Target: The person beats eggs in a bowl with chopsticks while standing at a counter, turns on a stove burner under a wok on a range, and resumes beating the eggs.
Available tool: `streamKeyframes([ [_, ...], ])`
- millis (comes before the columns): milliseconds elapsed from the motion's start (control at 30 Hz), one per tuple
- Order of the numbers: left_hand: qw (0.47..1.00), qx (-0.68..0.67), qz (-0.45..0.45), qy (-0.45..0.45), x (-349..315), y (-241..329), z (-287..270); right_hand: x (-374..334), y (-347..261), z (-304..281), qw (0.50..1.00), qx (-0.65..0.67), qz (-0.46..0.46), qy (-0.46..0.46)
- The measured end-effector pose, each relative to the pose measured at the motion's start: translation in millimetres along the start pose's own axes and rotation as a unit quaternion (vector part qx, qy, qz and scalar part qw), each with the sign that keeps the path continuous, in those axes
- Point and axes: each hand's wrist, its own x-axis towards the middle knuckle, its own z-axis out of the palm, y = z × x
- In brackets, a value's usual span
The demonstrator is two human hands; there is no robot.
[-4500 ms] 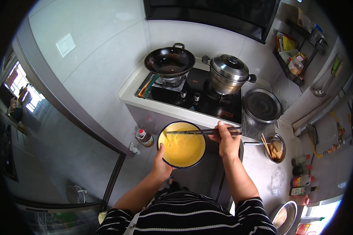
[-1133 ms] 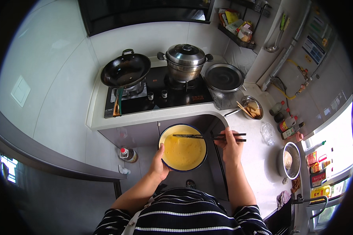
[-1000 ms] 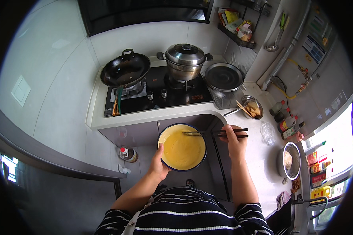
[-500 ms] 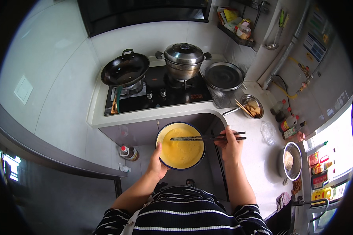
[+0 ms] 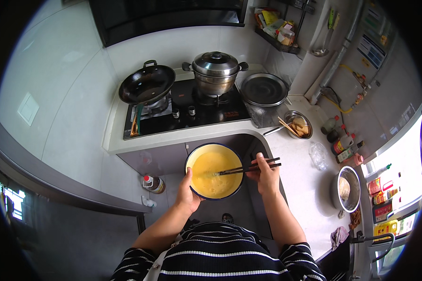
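Note:
My left hand (image 5: 188, 193) grips the left rim of a round bowl (image 5: 191, 158) with a dark blue edge, thumb over the lip and fingers beneath. Inside is a yellow liquid (image 5: 206, 164) that looks like beaten egg, with small bubbles on top. A pair of dark chopsticks (image 5: 234, 170) is pinched in my right hand (image 5: 266, 177), just right of the bowl. Their tips dip into the liquid near the middle, hidden below its surface. The bowl is held in the air in front of the counter, above the floor.
Ahead, a black wok (image 5: 147, 84) and a lidded steel pot (image 5: 215, 75) stand on the stove (image 5: 206, 116). A dark round pan (image 5: 264, 89) lies beside them. On the right counter are a small steel bowl (image 5: 299, 122) of food, a plastic bag (image 5: 319, 156), bottles and a larger metal bowl (image 5: 356, 189).
My right hand has moved slightly left and down, and the chopstick tips have shifted from the upper left of the liquid toward its middle. The bowl has barely moved.

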Motion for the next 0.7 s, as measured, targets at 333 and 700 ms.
streamKeyframes([
  [333, 1.000, -0.005, 0.012, 0.008, -11, 1, 2, 8, -48, -2, 0.978, -0.079, -0.189, -0.039],
  [700, 1.000, -0.015, 0.013, 0.003, -15, 3, -4, 8, 10, 6, 0.999, 0.029, 0.032, -0.009],
])
